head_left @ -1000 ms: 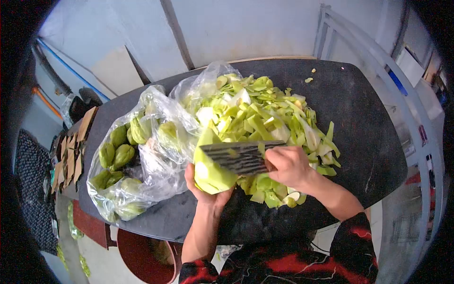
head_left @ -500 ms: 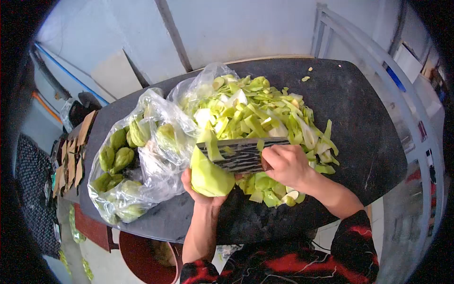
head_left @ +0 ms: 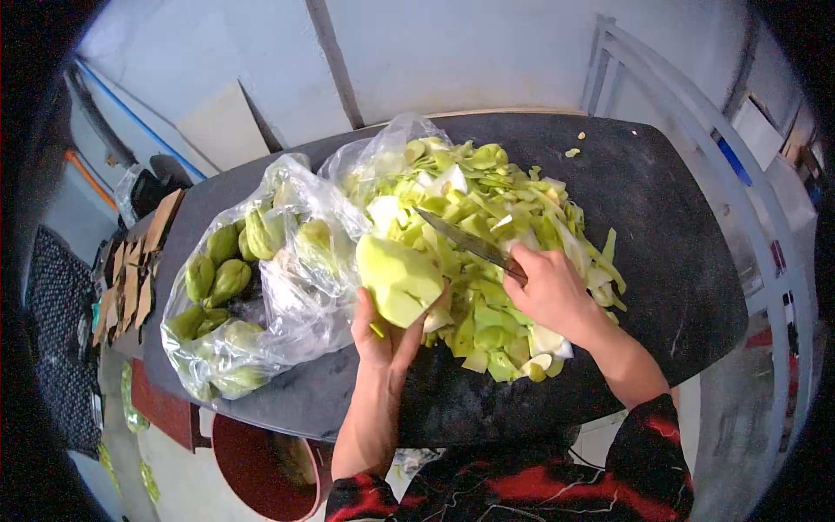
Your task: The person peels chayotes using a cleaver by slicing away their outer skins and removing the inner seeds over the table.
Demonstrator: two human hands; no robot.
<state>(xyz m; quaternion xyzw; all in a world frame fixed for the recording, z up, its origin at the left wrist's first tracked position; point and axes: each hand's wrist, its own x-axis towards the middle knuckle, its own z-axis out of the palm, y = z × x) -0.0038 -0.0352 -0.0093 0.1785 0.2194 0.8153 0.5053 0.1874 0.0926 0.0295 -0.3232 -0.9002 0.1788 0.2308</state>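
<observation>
My left hand (head_left: 387, 335) grips a peeled, pale green chayote (head_left: 400, 277) from below, holding it above the table's near side. In my right hand (head_left: 548, 291) is a broad-bladed knife (head_left: 470, 241), its dark patterned blade turned nearly edge-on and pointing up and left. The blade is apart from the chayote, over a big heap of green peelings (head_left: 496, 196). Left of my hands, a clear plastic bag (head_left: 300, 304) holds several unpeeled chayotes (head_left: 228, 280).
Everything lies on a dark table (head_left: 670, 235) with rounded corners. Below its near edge stands a reddish-brown bucket (head_left: 261, 461). A grey metal railing (head_left: 696, 83) runs along the right, and cardboard pieces (head_left: 130, 287) are stacked at the left.
The knife has come off the chayote and moved right, its blade turning from broadside to edge-on. My left hand has raised and turned the chayote; the peel strip hanging at the blade is gone.
</observation>
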